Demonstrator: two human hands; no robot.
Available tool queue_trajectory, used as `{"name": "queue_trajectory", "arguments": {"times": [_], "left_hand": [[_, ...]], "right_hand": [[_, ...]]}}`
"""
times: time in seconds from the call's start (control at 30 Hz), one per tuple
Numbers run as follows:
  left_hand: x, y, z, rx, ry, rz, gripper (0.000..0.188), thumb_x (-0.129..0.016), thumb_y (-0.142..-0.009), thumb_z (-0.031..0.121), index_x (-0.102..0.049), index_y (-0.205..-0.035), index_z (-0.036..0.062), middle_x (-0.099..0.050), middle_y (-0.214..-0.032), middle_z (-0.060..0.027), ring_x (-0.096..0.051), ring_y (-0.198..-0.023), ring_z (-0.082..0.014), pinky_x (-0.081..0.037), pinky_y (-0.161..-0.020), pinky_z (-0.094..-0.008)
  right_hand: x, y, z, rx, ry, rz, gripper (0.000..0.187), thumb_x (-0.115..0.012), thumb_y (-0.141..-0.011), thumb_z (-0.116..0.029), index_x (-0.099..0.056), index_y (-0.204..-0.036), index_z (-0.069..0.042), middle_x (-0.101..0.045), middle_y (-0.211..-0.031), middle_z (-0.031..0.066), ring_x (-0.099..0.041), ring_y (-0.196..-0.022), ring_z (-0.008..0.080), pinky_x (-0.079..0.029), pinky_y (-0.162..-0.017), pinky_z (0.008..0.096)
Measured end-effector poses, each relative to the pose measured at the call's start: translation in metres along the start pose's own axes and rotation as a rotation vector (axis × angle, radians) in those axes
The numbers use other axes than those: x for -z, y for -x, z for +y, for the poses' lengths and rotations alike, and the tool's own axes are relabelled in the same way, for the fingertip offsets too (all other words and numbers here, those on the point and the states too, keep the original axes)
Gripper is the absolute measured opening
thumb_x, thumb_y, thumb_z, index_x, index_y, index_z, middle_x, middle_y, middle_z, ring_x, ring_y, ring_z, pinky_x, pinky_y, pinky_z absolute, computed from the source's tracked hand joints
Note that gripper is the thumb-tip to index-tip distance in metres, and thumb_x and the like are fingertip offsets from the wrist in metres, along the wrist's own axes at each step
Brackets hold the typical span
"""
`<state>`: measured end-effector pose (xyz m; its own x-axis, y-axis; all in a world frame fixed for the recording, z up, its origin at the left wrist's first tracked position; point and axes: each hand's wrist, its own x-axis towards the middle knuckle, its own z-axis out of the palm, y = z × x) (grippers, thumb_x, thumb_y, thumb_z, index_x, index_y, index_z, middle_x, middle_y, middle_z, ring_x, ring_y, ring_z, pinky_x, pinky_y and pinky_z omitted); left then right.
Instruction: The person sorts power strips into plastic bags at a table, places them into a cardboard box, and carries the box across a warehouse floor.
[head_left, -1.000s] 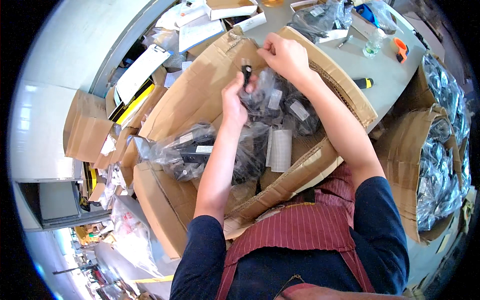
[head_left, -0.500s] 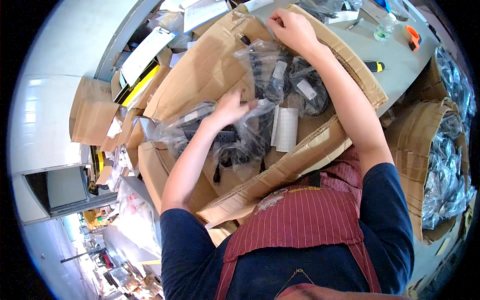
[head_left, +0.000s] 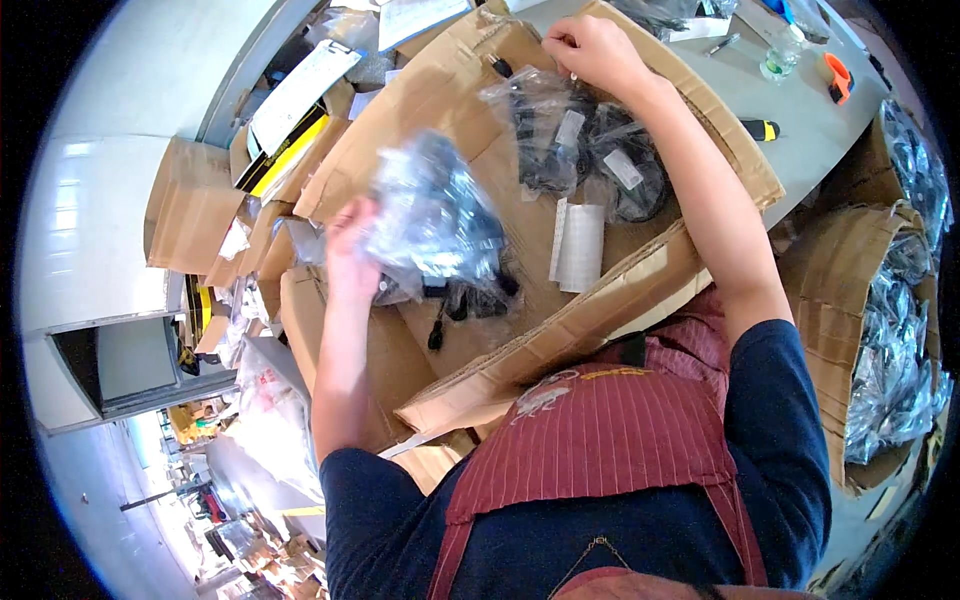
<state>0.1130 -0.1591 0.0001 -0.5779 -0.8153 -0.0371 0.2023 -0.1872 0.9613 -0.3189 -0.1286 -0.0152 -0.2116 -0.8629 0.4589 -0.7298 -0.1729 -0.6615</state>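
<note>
**Loose Plastic Over Trailing Cords Invites a Snag**

The person's left hand [head_left: 350,232], toward 9 o'clock in the cardboard box [head_left: 570,325], has its blurred fingers closed at the edge of a crumpled clear plastic bag [head_left: 435,205]. The bag sits left of the box's middle, above dark cords; a black plug [head_left: 436,335] hangs or lies beneath, toward 7 o'clock. Whether that plug belongs to the bag cannot be told. If it does, it could catch on the near flap; held at one side only, the slick film could slip or tear.

The right hand [head_left: 597,52], at 1 o'clock, has curled fingers beside the far rim; whether they pinch anything cannot be told. Just below it, the bagged cables [head_left: 552,135] crowd a second bagged coil [head_left: 630,165], so a careless sweep could tangle them or knock the white paper roll [head_left: 580,248] toward 4 o'clock.
</note>
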Motion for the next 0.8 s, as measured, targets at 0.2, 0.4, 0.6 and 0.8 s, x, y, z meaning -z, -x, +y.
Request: {"name": "queue_trajectory", "arguments": {"times": [0.2,0.4,0.6,0.8], "left_hand": [[-0.004,-0.041,0.003,0.118,0.29,0.55,0.037,-0.047,-0.098,0.014,-0.048,-0.131,-0.0023,-0.056,-0.128,-0.0206,-0.057,-0.115,-0.0348,-0.047,-0.101,-0.05],[0.054,-0.034,-0.044,0.539,-0.469,0.445,0.037,-0.054,-0.088,0.009,-0.053,-0.125,0.0037,-0.056,-0.126,-0.0147,-0.055,-0.112,-0.0278,-0.044,-0.1,-0.0433],[-0.047,-0.05,-0.037,-0.507,-1.639,-0.026,0.058,-0.067,-0.071,0.008,-0.054,-0.128,0.0039,-0.053,-0.131,-0.0176,-0.045,-0.125,-0.0372,-0.034,-0.108,-0.0469],[-0.079,-0.083,-0.078,-0.462,-1.717,-0.626,0.056,-0.068,-0.068,0.016,-0.059,-0.122,0.0053,-0.059,-0.123,-0.0161,-0.048,-0.125,-0.0332,-0.03,-0.11,-0.0499]], "right_hand": [[0.006,0.004,0.011,-0.058,-0.013,-0.002,0.018,-0.06,-0.082,-0.022,-0.069,-0.086,-0.008,-0.068,-0.079,0.0174,-0.065,-0.079,0.039,-0.052,-0.071,0.0473],[-0.006,0.001,0.022,-0.022,0.007,0.163,0.017,-0.061,-0.085,-0.022,-0.069,-0.089,-0.007,-0.069,-0.078,0.0161,-0.066,-0.077,0.0382,-0.053,-0.071,0.0462],[0.006,0.0,0.02,-0.051,-0.02,0.101,0.019,-0.058,-0.091,-0.021,-0.066,-0.098,-0.004,-0.071,-0.072,0.0059,-0.067,-0.066,0.0199,-0.051,-0.064,0.0331],[-0.009,0.003,0.021,0.071,0.062,0.129,0.018,-0.058,-0.091,-0.021,-0.067,-0.093,-0.005,-0.069,-0.069,0.0056,-0.066,-0.064,0.021,-0.051,-0.063,0.0334]]}}
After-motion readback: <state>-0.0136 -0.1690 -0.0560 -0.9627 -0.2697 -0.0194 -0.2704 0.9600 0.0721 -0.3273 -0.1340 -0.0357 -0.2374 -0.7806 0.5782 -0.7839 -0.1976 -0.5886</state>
